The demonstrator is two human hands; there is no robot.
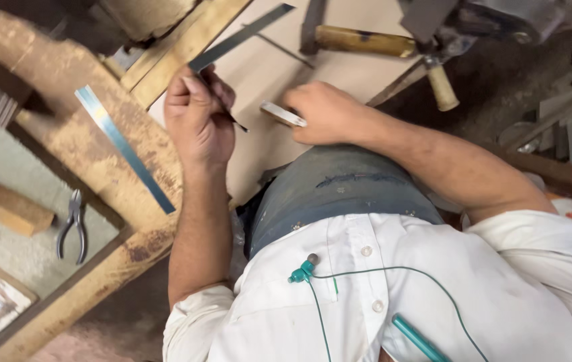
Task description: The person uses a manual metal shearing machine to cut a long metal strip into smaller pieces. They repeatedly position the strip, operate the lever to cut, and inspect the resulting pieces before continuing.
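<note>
Head view: left hand [195,117] pinches a thin dark pencil [232,119] and presses a long metal ruler [239,38] onto the pale board [266,74]. Right hand [326,112] closes around a small flat metal strip [283,114] on the same board. Hammer [366,41] beyond, pliers [73,224] far left.

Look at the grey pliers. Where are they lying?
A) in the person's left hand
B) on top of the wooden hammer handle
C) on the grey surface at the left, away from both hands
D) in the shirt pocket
C: the pliers lie alone on the grey surface at the left, while the left hand and right hand are busy on the pale board.
</note>
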